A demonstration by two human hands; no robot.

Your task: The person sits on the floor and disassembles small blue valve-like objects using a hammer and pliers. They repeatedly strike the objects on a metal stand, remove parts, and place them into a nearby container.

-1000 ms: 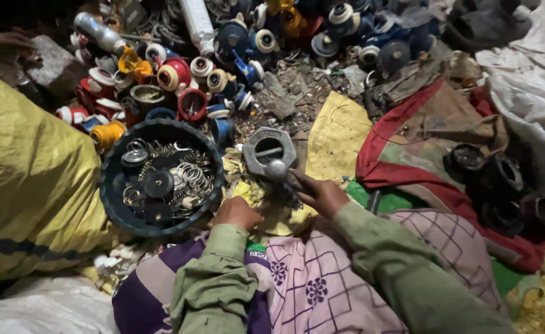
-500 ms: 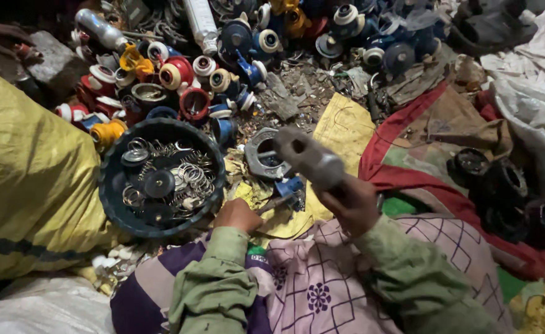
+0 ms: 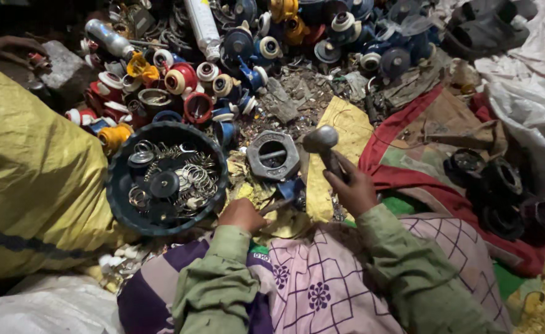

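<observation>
My right hand grips the handle of a hammer, its round metal head raised just right of a grey hexagonal metal block. My left hand is closed on a thin metal rod that points toward a small blue part below the block. Both sleeves are green. A round dark basin with several metal rings and discs stands left of my left hand.
A heap of coloured plastic spools and valve parts fills the far side. A yellow sack lies at left, another person's hand at top left. Black round parts rest on red cloth at right.
The hammer head went from resting on the hexagonal block up high, and now is lowered again near the block's right side. My left hand stayed put.
</observation>
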